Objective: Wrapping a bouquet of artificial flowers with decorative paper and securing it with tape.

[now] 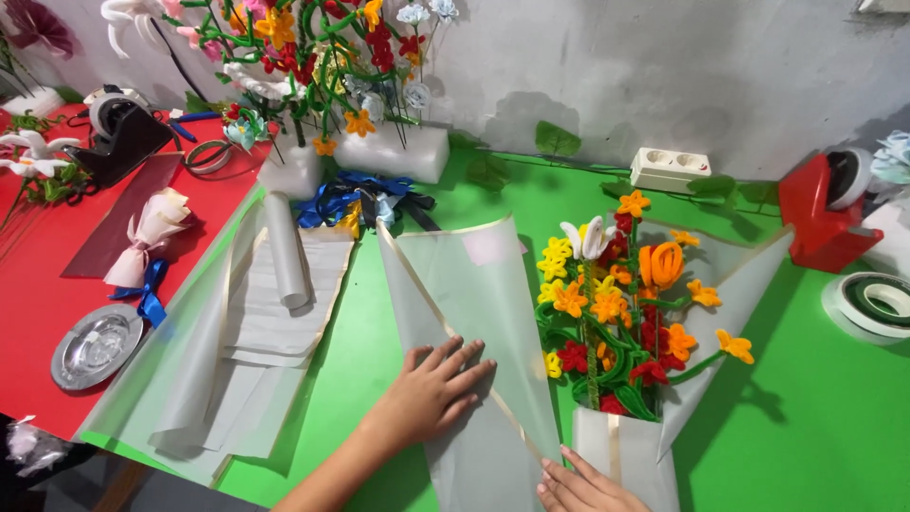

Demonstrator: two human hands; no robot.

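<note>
Green tabletop fills the view, red cloth at far left with a metal dish. Next, a pile of wrapping sheets. Left hand lies flat, fingers spread, pressing a translucent sheet. Right hand touches the wrap's base, grip unclear. Beside it lies the bouquet, then a red tape dispenser.

Red tape dispenser, silver ashtray

We take this for a craft workshop: handmade flower bouquet, stacked wrapping sheets, ribbons, tape dispensers on a green table.
</note>
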